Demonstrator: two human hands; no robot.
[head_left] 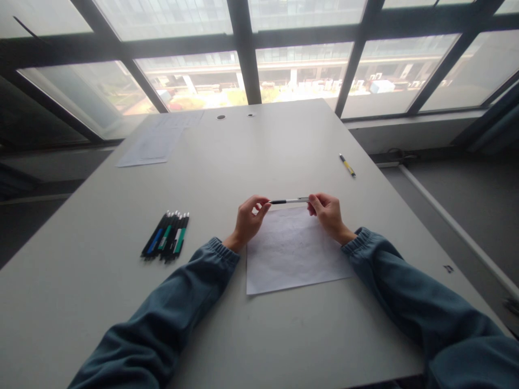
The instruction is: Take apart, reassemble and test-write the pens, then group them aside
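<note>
A slim pen (288, 201) with a black grip and pale barrel is held level above the far edge of a white sheet of paper (294, 254). My left hand (248, 220) pinches its black end. My right hand (327, 214) pinches the pale end. Both hands hover just over the grey table (93, 302), with blue sleeves running back toward me.
Several black pens with blue and green grips (167, 236) lie bunched on the table to the left. A yellow and black pen (347, 165) lies alone at the right, near the edge. More paper sheets (156, 141) rest at the far left, below the windows.
</note>
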